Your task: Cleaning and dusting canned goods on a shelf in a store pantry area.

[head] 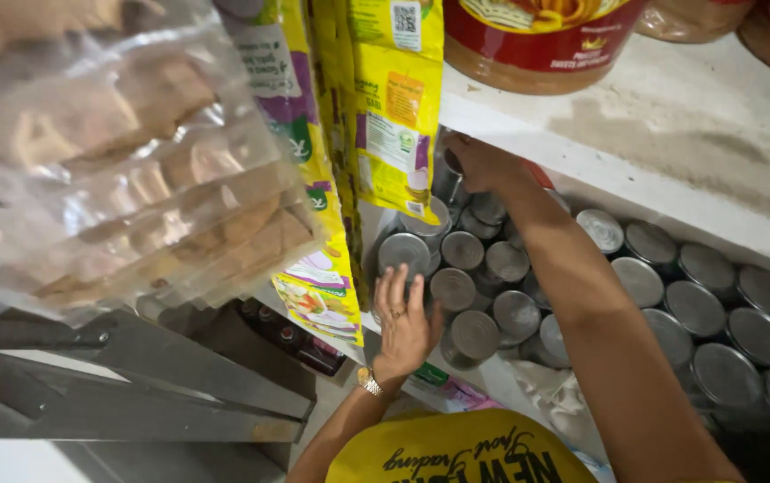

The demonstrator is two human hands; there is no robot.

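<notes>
My left hand (405,324), with a ring and a gold watch, rests with fingers spread against metal cans (453,288) stacked on a lower shelf. My right hand (477,161) reaches deep under the white shelf (671,152), touching a can (447,179) at the back; whether it grips the can is hidden. Many silver can lids (698,309) fill the shelf to the right of my right arm.
Hanging strips of yellow and purple packets (394,107) dangle in front of the cans. Clear bags of brown biscuits (117,170) fill the upper left. Red-labelled jars (537,36) stand on the upper shelf. Grey metal bars (179,376) lie lower left, with dark bottles (296,340) beside them.
</notes>
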